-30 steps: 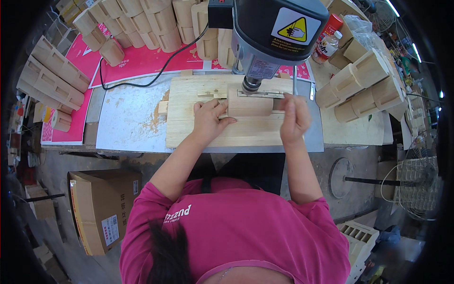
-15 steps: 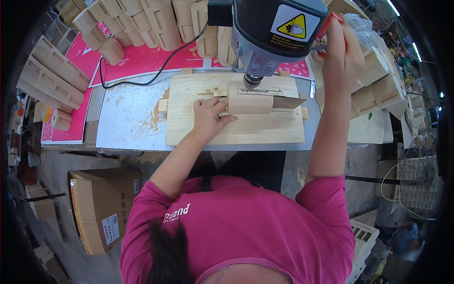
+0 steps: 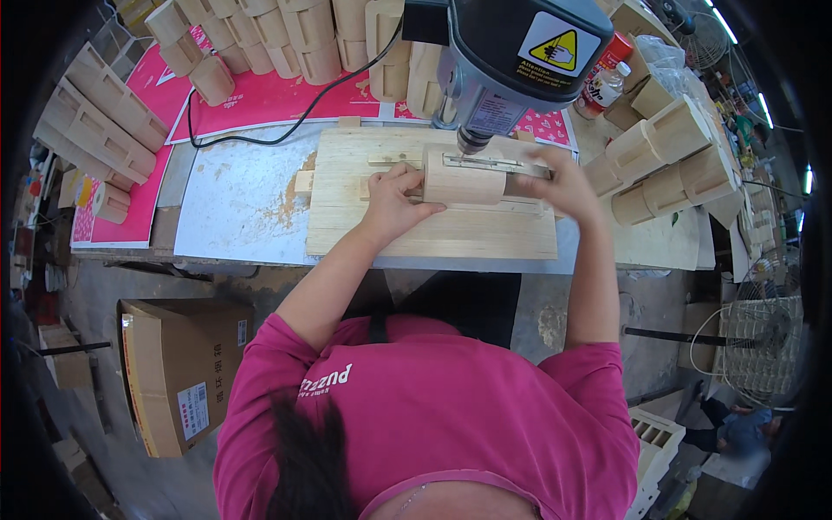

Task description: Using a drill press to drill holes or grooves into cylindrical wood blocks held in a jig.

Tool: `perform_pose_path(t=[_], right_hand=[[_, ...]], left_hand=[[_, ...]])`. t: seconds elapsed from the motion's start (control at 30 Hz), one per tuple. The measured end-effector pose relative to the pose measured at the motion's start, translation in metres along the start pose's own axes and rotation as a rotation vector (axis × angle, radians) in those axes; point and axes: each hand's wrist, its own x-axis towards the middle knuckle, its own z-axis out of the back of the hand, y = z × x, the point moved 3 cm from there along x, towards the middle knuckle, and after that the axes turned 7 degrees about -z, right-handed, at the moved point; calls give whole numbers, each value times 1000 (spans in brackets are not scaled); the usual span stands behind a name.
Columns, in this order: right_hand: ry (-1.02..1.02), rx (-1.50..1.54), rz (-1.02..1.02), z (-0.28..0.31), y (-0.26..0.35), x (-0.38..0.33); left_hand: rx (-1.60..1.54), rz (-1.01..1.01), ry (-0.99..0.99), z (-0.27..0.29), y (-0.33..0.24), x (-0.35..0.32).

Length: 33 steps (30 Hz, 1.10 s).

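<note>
Left hand [image 3: 392,204] with fingers pressed on rounded wooden block [image 3: 464,178]; right hand [image 3: 559,178] gripping other end. Best kept square under drill bit [image 3: 468,143], fingers clear, flat on jig board [image 3: 433,230].

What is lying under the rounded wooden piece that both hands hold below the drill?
Under the rounded wooden piece lies a pale wooden board with small guide strips. The left hand and right hand grip its ends. The board directly beneath the piece is covered.
</note>
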Motion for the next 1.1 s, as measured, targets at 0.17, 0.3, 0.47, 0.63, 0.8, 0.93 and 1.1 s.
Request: perform_pose_path(t=[0.17,0.3,0.47,0.63,0.8,0.93,1.1], right_hand=[[197,271,-154,-15,9,-36],[256,585,-287,-12,12,-64],[375,737,-449,-32,17,-77],[400,764,-440,-50,25,-73],[405,711,-404,-37,44,-71],[406,732,-399,-25,50,-74],[356,751,-298,-22,41,-79]], left_hand=[[-155,-102,56,39,-13,-11],[-216,-104,81,118,-9,-47],[-777,515,-233,185,20,-100],[-1082,767,-663,192,17,-122],[-1434,698,-602,193,20,-131],[-1658,513,-537,189,18,-130],[-1653,404,-675,220,25,-139]])
